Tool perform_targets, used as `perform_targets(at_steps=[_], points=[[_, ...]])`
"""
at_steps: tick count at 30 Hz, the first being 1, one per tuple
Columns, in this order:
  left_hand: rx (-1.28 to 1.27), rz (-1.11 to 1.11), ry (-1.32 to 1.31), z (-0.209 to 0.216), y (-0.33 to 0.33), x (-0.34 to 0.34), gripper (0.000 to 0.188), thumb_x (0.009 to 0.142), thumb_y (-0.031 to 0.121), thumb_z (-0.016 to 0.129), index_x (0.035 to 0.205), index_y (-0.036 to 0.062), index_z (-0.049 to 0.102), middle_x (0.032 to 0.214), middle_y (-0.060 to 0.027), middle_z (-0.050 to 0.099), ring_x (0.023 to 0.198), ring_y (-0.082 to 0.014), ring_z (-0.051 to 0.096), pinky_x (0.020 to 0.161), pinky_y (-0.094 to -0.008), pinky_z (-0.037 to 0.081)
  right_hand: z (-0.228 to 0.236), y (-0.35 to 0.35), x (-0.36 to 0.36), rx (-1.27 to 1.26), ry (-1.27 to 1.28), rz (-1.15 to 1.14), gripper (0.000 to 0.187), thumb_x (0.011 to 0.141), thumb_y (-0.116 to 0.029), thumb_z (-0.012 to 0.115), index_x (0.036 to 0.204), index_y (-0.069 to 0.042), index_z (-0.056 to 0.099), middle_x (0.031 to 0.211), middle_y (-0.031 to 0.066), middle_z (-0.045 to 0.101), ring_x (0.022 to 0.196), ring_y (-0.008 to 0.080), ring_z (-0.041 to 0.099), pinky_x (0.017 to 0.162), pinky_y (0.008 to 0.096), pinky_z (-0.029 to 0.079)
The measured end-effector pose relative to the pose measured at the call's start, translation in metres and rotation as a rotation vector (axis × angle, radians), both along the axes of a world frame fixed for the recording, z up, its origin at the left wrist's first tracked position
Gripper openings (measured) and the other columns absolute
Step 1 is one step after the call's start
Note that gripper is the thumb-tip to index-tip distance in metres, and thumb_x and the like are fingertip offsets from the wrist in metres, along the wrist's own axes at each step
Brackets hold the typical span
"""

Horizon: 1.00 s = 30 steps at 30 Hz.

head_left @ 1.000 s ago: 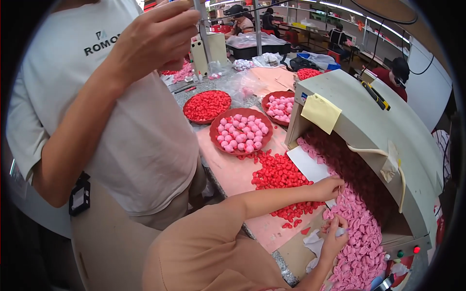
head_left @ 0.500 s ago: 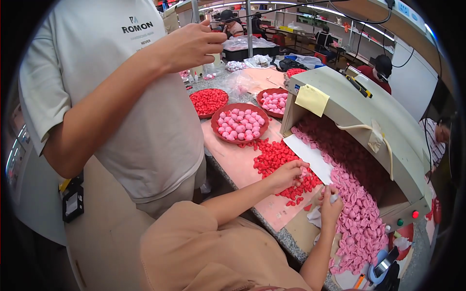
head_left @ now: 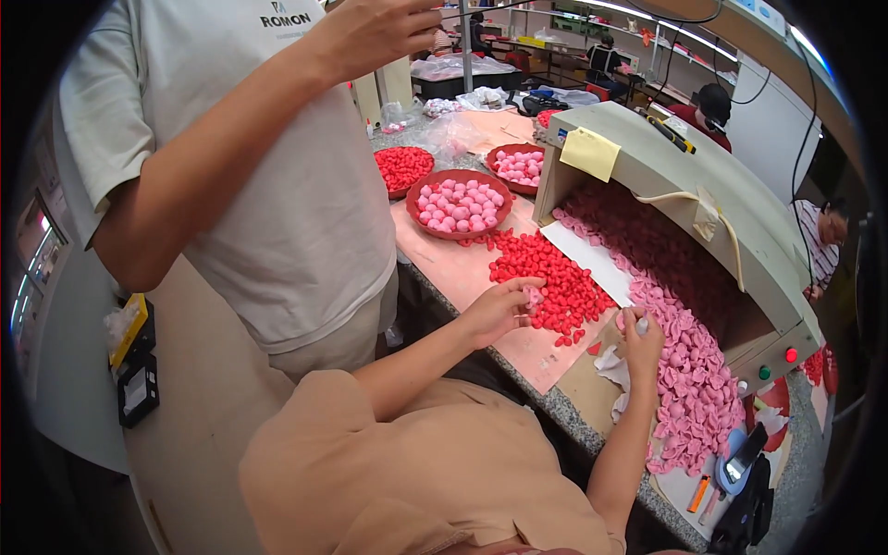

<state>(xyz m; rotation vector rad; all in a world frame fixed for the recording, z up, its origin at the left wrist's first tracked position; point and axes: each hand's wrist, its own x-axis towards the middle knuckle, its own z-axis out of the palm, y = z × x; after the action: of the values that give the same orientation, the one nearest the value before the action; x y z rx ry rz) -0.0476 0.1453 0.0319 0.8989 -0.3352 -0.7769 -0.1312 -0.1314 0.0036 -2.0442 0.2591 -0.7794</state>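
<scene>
My left hand is above the near edge of the pile of small red pieces. Its thumb and fingertips pinch a small pink piece, mostly hidden by the fingers. To the right, my right hand is closed around a small whitish object. Only its rounded end shows, so its kind is unclear. Past the right hand, curled pink petal-like pieces are heaped beneath and in front of a beige arched machine. A white sheet lies between the red pile and the pink heap.
Red bowls of pink balls and red pieces stand farther back. A person in a pale shirt stands close on the left, one arm raised. An orange lighter and a blue-and-black object lie at the right front.
My left hand has moved left, away from my right hand, with the pink piece still pinched. My right hand has shifted slightly. The standing person's raised hand is higher in view.
</scene>
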Motion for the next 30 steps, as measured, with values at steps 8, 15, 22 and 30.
perform_targets(at_steps=[8, 15, 22, 30], points=[[-0.183, 0.001, 0.01, 0.012, -0.064, 0.062, 0.031, 0.088, 0.007, 0.05, 0.119, 0.0067, 0.048, 0.085, -0.001, 0.057, 0.074, -0.0102, 0.056, 0.069, -0.0267, 0.048, -0.01, -0.009, -0.002, -0.177, -0.028, -0.143, 0.023, 0.085, -0.023, 0.063, 0.088, 0.0, 0.064, 0.063, 0.0006, 0.056, 0.056, 0.0072, 0.05, 0.049, 0.0242, 0.04], [-0.191, -0.076, -0.043, 0.014, -0.119, 0.106, 0.036, 0.089, 0.007, 0.049, 0.123, 0.0007, 0.043, 0.104, -0.0098, 0.056, 0.082, -0.0113, 0.053, 0.075, -0.0262, 0.045, 0.01, 0.0, 0.006, 0.14, 0.213, -0.059, 0.012, 0.083, -0.011, 0.063, 0.09, -0.001, 0.065, 0.076, -0.0005, 0.059, 0.067, 0.0061, 0.052, 0.058, 0.0218, 0.042], [-0.126, -0.141, 0.131, -0.03, -0.139, 0.107, 0.039, 0.089, 0.008, 0.048, 0.127, 0.0002, 0.041, 0.101, -0.0062, 0.058, 0.081, -0.012, 0.055, 0.073, -0.0262, 0.045, 0.002, 0.025, 0.013, -0.038, 0.405, 0.223, 0.021, 0.074, -0.007, 0.069, 0.093, -0.004, 0.064, 0.089, 0.0056, 0.059, 0.08, 0.0172, 0.059, 0.071, 0.0278, 0.047], [0.068, -0.275, 0.107, -0.039, -0.142, 0.081, 0.037, 0.092, 0.012, 0.049, 0.127, -0.0014, 0.045, 0.104, -0.0062, 0.059, 0.078, -0.0075, 0.051, 0.073, -0.0226, 0.044, -0.006, 0.024, 0.016, -0.049, 0.401, 0.184, 0.026, 0.072, -0.004, 0.07, 0.097, -0.006, 0.062, 0.086, 0.0035, 0.06, 0.08, 0.0145, 0.058, 0.068, 0.026, 0.046]])
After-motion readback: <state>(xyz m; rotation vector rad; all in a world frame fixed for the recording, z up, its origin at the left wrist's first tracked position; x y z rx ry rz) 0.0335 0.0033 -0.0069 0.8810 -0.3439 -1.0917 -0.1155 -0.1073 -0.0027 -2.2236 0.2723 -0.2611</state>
